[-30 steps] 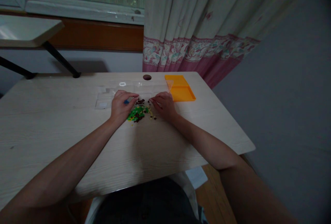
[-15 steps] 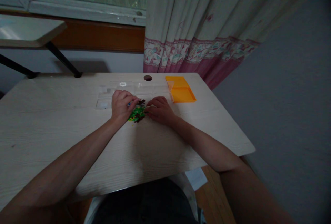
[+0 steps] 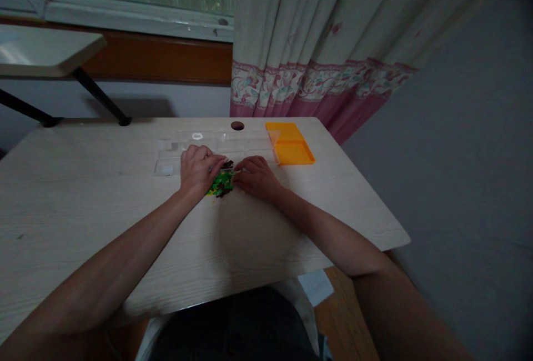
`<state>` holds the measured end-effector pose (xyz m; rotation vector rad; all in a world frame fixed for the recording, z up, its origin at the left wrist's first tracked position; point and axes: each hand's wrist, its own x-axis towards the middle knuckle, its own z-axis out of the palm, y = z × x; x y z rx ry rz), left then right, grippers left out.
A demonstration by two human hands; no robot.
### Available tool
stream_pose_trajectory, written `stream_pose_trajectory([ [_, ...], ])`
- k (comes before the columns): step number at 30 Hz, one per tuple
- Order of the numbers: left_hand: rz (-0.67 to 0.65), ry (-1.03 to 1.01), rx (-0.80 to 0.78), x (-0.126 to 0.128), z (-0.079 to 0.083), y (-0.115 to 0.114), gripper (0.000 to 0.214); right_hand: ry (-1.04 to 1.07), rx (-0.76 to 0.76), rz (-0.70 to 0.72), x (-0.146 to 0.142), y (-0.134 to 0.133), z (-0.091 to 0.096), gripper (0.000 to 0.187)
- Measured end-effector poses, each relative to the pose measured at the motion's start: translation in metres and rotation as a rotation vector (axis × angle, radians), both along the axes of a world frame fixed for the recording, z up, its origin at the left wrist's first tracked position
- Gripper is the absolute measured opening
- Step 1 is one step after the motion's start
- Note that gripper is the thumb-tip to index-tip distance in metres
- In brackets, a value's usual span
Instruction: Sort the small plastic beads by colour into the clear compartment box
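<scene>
A small heap of green, yellow and dark brown pieces (image 3: 220,184) lies on the table between my hands; the pieces are too small to name. My left hand (image 3: 195,171) is at the heap's left, thumb and fingertips pinched together above its far side. Whatever sits in that pinch is too small to make out. From the right, my right hand (image 3: 259,176) reaches to the heap's edge with its fingers bent and closed together, tips at the pieces. Behind both hands is a clear plastic compartment box (image 3: 166,155), partly covered by my left hand.
An orange tray (image 3: 293,153) touches the clear box's right end. A round hole (image 3: 237,126) is near the back edge of the pale wooden table (image 3: 104,194). At back left stands a raised shelf (image 3: 45,50) on black legs. A curtain (image 3: 291,72) hangs behind.
The fingers of my left hand have shifted slightly, its thumb and fingertips now closer together. A blue speck near that thumb shows less. My right hand has barely moved; the heap looks the same.
</scene>
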<state>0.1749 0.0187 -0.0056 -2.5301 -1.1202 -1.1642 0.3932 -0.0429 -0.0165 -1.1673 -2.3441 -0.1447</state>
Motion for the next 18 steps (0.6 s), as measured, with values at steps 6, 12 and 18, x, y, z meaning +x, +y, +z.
stream_pose_trajectory([
  [6, -0.023, 0.043, -0.011, -0.0019, -0.003, 0.0019, 0.024, 0.014, -0.027, -0.004, -0.0011, 0.0002, 0.0015, 0.015],
  [12, -0.009, 0.023, -0.016, -0.0012, -0.0036, 0.0024, 0.023, 0.08, -0.025, -0.063, 0.0009, 0.0006, -0.0002, 0.018],
  [18, -0.032, 0.012, 0.013, -0.0026, -0.0012, -0.003, 0.023, 0.13, -0.021, -0.097, 0.0026, 0.0021, -0.0028, 0.015],
])
